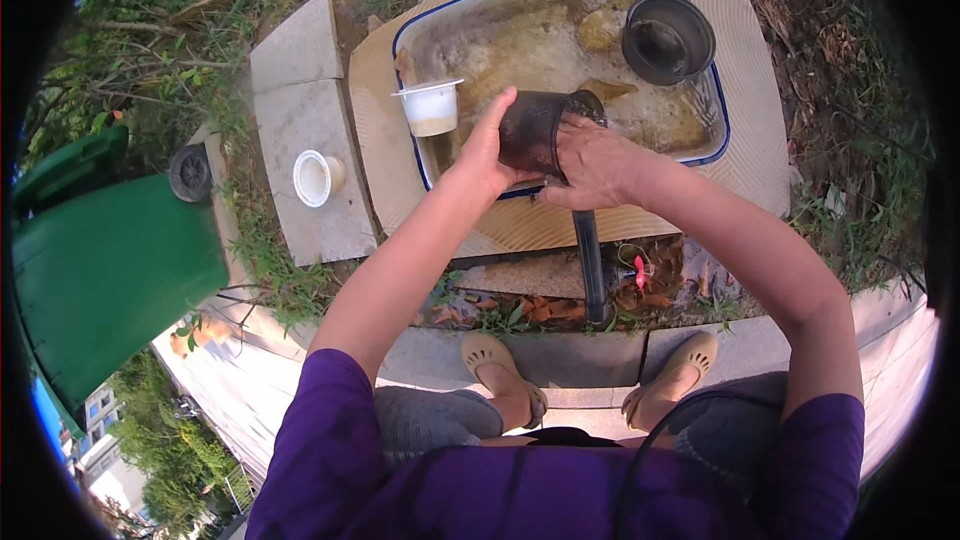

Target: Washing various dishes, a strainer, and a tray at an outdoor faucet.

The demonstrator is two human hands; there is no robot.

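Observation:
My left hand [487, 150] holds a dark plastic pot [530, 132] tilted on its side over the near edge of the basin, its thumb along the far side. The pot's mouth faces right. My right hand [603, 165] reaches into that mouth; its fingers are hidden inside, and the thumb shows low by the rim. Under the hands lies a white basin [480, 30] with a blue rim, holding shallow, murky brownish water. A second dark round pot [668, 38] sits at the basin's far right corner. On the left rim perches a white plastic cup [431, 108].
A black standpipe [590, 260] rises right beneath my hands. Another white cup [318, 178] lies on the paving slab [295, 130] at left. The basin rests on a tan ridged board [745, 110]. A green wheeled bin [120, 260] stands far left; a pink item [640, 272] lies near the pipe.

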